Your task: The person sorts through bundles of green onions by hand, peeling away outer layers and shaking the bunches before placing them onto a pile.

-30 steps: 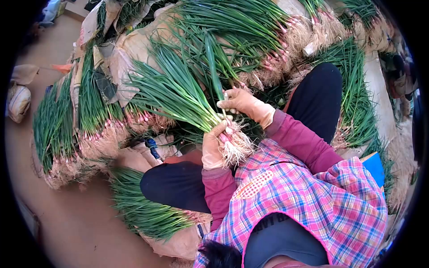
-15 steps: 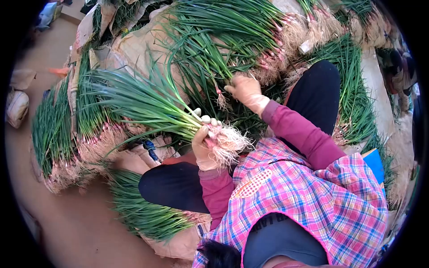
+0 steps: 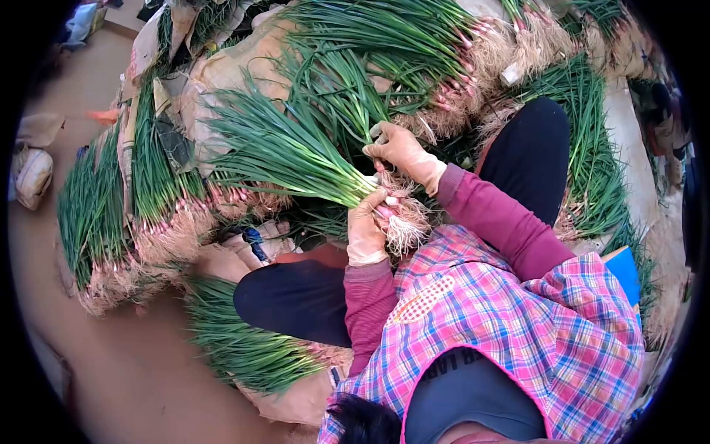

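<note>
Left hand point(image 3: 367, 229) gripping green onion bunch point(image 3: 299, 157), right hand point(image 3: 405, 153) pinching a stem point(image 3: 379, 165), piled onions point(image 3: 396, 33) beyond

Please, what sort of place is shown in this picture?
Probably a work area for green onions: they lie in heaps, some on sacking, and the left hand holds a bunch.

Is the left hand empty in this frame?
No, the left hand is closed around a bundle of green onions, just beside their pale roots.
</note>
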Action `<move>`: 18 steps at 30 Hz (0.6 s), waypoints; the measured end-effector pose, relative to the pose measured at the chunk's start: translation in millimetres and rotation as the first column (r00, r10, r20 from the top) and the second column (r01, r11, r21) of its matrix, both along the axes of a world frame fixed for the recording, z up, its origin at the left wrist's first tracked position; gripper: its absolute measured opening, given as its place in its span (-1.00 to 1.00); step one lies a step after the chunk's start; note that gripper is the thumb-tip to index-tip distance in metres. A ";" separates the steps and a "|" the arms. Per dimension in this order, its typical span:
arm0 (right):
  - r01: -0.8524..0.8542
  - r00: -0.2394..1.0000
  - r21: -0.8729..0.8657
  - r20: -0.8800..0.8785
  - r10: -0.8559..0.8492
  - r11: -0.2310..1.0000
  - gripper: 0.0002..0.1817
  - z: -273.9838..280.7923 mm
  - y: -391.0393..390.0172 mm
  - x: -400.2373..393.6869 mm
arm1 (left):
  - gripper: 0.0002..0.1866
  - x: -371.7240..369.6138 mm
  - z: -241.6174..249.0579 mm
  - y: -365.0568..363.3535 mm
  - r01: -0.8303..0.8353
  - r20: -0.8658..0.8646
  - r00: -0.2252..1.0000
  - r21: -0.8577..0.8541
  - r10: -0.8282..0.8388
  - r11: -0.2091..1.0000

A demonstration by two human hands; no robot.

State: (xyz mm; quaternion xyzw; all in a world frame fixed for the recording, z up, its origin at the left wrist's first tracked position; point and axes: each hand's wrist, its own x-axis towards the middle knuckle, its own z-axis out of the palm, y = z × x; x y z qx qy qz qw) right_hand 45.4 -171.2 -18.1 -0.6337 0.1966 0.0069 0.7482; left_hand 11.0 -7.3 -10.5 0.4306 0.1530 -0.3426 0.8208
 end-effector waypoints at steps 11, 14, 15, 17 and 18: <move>0.133 0.987 0.245 -0.124 -0.105 0.960 -0.83 1.3 -7.8 -11.6 | -0.74 7.3 24.9 -8.0 -0.064 -0.189 0.982 -0.216 0.023 0.974; -0.156 0.984 0.691 0.047 0.172 0.706 -0.58 6.1 -2.7 -4.5 | -0.67 2.7 40.5 -8.1 -0.072 -0.299 0.954 -0.296 -0.021 0.953; -0.158 0.984 0.756 0.068 0.164 0.636 -0.59 3.9 -3.9 -0.8 | -0.65 4.5 51.5 -12.1 -0.052 -0.246 0.969 -0.314 -0.028 0.948; -0.091 0.993 0.657 -0.002 0.122 0.749 -0.61 8.6 1.8 0.7 | -0.65 8.2 45.5 -9.5 -0.005 -0.130 0.991 -0.298 -0.036 0.954; 0.004 0.990 0.612 -0.112 0.082 0.791 -0.69 24.2 5.9 -1.9 | -0.65 6.5 43.8 -10.1 -0.044 -0.153 0.988 -0.257 0.004 0.965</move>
